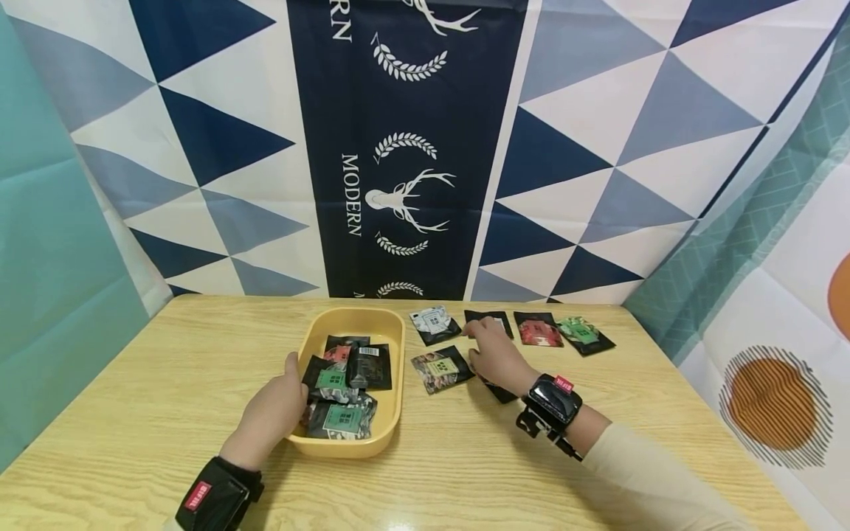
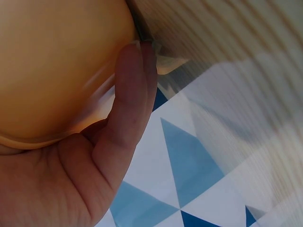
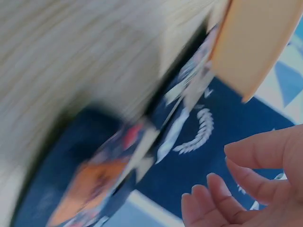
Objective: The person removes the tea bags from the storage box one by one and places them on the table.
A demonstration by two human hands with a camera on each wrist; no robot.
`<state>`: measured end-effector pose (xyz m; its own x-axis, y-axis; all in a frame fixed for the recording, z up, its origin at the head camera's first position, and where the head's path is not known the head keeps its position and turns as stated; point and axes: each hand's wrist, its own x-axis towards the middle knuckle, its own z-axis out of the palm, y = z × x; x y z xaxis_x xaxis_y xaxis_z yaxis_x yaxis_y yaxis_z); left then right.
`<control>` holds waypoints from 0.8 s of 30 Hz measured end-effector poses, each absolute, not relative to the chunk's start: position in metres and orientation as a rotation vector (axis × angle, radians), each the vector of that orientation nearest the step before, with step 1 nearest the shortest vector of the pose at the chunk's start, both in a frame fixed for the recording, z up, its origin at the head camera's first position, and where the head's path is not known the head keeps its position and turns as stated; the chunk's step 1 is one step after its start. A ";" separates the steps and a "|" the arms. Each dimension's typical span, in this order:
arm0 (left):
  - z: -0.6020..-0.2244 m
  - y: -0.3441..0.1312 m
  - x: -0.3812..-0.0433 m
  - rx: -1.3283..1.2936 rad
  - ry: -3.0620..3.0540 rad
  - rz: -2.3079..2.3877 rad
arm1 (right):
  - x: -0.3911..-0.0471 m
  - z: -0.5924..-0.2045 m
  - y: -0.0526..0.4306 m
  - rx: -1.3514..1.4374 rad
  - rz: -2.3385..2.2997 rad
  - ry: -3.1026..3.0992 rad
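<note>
A yellow plastic tub [image 1: 398, 346] on the table holds several small black sachets, among them one with a green label [image 1: 341, 418] and one with a barcode [image 1: 370, 366]. My left hand [image 1: 274, 404] holds the tub by its left side, its fingers [image 2: 128, 94] stretched along the outer wall. Right of the tub, my right hand [image 1: 498, 359] hovers over the loose sachets, with a gap between thumb and fingers and nothing in it. It partly covers a black sachet [image 1: 502, 321] behind it and another with an orange label [image 3: 90, 184] below it.
Around the right hand lie a white-patterned sachet [image 1: 433, 325], one with a yellow-green label [image 1: 441, 368], a red one [image 1: 539, 330] and a green one [image 1: 584, 333]. Patterned cloth [image 1: 412, 110] hangs at the table's back edge.
</note>
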<state>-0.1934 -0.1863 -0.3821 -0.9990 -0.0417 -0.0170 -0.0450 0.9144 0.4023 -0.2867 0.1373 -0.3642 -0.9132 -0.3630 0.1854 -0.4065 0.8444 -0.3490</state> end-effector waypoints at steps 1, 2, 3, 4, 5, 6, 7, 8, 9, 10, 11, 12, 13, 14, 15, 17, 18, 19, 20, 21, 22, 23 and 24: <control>-0.382 -0.186 -0.193 -0.069 3.066 0.645 | -0.284 -0.362 0.133 0.642 0.611 -2.902; -0.382 -0.186 -0.193 -0.069 3.067 0.644 | -0.281 -0.361 0.128 0.672 0.629 -2.896; -0.382 -0.186 -0.193 -0.069 3.068 0.644 | -0.279 -0.359 0.123 0.701 0.650 -2.889; -0.381 -0.186 -0.193 -0.070 3.069 0.642 | -0.276 -0.357 0.117 0.728 0.674 -2.878; -0.381 -0.186 -0.193 -0.071 3.069 0.643 | -0.274 -0.356 0.112 0.745 0.693 -2.872; -0.381 -0.186 -0.193 -0.073 3.069 0.642 | -0.272 -0.354 0.106 0.763 0.722 -2.864; -0.381 -0.186 -0.193 -0.073 3.068 0.645 | -0.269 -0.352 0.100 0.776 0.751 -2.860; -0.381 -0.186 -0.193 -0.074 3.068 0.645 | -0.268 -0.351 0.095 0.792 0.780 -2.855; -0.381 -0.186 -0.193 -0.074 3.066 0.647 | -0.266 -0.349 0.089 0.812 0.818 -2.849; -0.381 -0.185 -0.193 -0.076 3.064 0.647 | -0.264 -0.348 0.083 0.827 0.852 -2.848; -0.381 -0.185 -0.193 -0.076 3.063 0.646 | -0.262 -0.346 0.077 0.842 0.869 -2.854; -0.381 -0.185 -0.193 -0.075 3.064 0.645 | -0.261 -0.345 0.072 0.872 0.889 -2.855; -0.381 -0.185 -0.193 -0.073 3.066 0.643 | -0.259 -0.345 0.067 0.905 0.887 -2.858; -0.382 -0.185 -0.193 -0.072 3.071 0.639 | -0.258 -0.344 0.062 0.941 0.878 -2.859; -0.382 -0.185 -0.193 -0.070 3.073 0.636 | -0.256 -0.344 0.057 0.980 0.849 -2.858; -0.382 -0.185 -0.193 -0.065 3.085 0.629 | -0.254 -0.345 0.048 1.044 0.760 -2.857; -0.382 -0.185 -0.193 -0.063 3.090 0.627 | -0.253 -0.345 0.044 1.072 0.715 -2.854; -0.382 -0.185 -0.193 -0.062 3.094 0.624 | -0.252 -0.346 0.040 1.092 0.655 -2.851; -0.382 -0.185 -0.193 -0.062 3.096 0.622 | -0.252 -0.347 0.036 1.110 0.615 -2.849; -0.381 -0.185 -0.193 -0.064 3.097 0.620 | -0.252 -0.348 0.032 1.125 0.574 -2.850; -0.381 -0.185 -0.193 -0.064 3.099 0.623 | -0.253 -0.349 0.028 1.134 0.545 -2.855; -0.381 -0.186 -0.192 -0.061 3.101 0.624 | -0.253 -0.351 0.025 1.144 0.511 -2.861; -0.381 -0.186 -0.192 -0.063 3.099 0.627 | -0.253 -0.352 0.022 1.155 0.489 -2.867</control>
<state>-0.1925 -0.1858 -0.3807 -0.9990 -0.0433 0.0123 -0.0352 0.9206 0.3889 -0.2535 0.0218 -0.3521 -0.7277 -0.6742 0.1265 -0.6780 0.6789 -0.2816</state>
